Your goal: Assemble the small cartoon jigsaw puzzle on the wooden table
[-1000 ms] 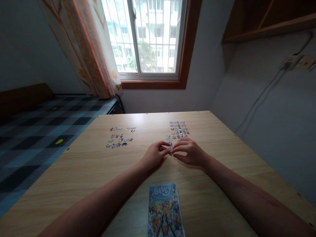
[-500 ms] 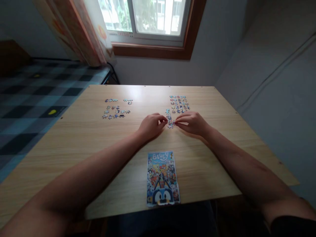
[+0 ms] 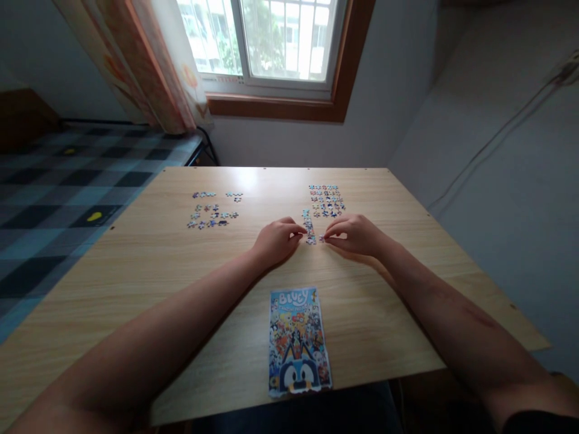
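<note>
A narrow strip of joined jigsaw pieces (image 3: 309,226) lies on the table between my hands. At its left edge rest the curled fingertips of my left hand (image 3: 279,241), closed together; whether they grip anything is hidden. My right hand (image 3: 355,234) pinches a small puzzle piece (image 3: 321,238) between thumb and fingers, just right of the strip's lower end. A gap of bare wood separates that piece from the strip. Closer to me lies the Bluey picture sheet (image 3: 298,343), its dog face nearest the table's front edge.
Loose pieces stand in rows (image 3: 326,199) beyond my right hand. More scattered pieces (image 3: 210,211) lie at the left of the wooden table (image 3: 217,313). A checked bed (image 3: 90,175) is on the left, a window (image 3: 284,42) ahead, and a wall with a cable (image 3: 488,141) to the right.
My right hand has shifted slightly right, taking the puzzle piece away from the strip. My left hand stays by the strip. The whole view has moved, so the table appears lower.
</note>
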A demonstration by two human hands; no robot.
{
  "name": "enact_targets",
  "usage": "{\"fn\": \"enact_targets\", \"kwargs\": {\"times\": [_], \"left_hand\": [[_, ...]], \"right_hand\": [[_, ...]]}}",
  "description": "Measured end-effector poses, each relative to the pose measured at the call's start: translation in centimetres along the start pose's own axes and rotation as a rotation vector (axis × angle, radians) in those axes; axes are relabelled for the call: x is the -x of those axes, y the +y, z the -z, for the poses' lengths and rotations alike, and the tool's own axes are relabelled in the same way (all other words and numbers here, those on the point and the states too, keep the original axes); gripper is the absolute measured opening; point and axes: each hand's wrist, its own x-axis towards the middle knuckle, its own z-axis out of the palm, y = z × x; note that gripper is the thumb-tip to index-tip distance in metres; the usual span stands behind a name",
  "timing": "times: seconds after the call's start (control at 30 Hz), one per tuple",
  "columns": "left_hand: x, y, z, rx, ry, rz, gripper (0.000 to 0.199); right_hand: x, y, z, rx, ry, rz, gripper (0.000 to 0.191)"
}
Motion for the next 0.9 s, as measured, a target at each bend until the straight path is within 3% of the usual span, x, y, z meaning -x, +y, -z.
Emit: {"fn": "enact_targets", "kwargs": {"times": [0.33, 0.9], "left_hand": [[0.4, -0.2, -0.3, -0.078, -0.055, -0.039, 0.028], [0.5, -0.1, -0.4, -0.118, -0.075, -0.054, 0.028]], "right_hand": [[-0.2, -1.7, -1.7, -0.035, -0.040, -0.020, 0.013], [-0.5, -2.6, -2.2, -0.045, -0.024, -0.009, 0.013]]}}
